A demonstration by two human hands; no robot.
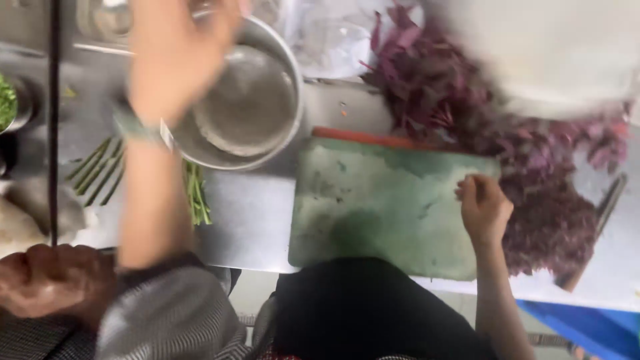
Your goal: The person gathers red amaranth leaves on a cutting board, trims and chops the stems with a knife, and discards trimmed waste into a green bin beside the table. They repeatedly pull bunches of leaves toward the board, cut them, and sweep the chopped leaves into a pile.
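Reaching over the steel bowl (243, 100), left hand (175, 57) grip unclear; right hand (483, 208) fisted.

Head view, looking down on a green cutting board (387, 207). Right hand (483, 210), fingers curled, rests on the board's right edge, touching chopped purple leaves (553, 227) heaped beside it. Left hand (177, 53), blurred, reaches over a steel bowl (250, 100) left of the board; green stalks (197, 193) lie below the bowl.

Nothing here by way of signs or screens. Only a crumpled clear plastic bag (327, 40) at the top, lying between the metal bowl (247, 100) and the purple leaves (433, 87); contents too blurred to tell.
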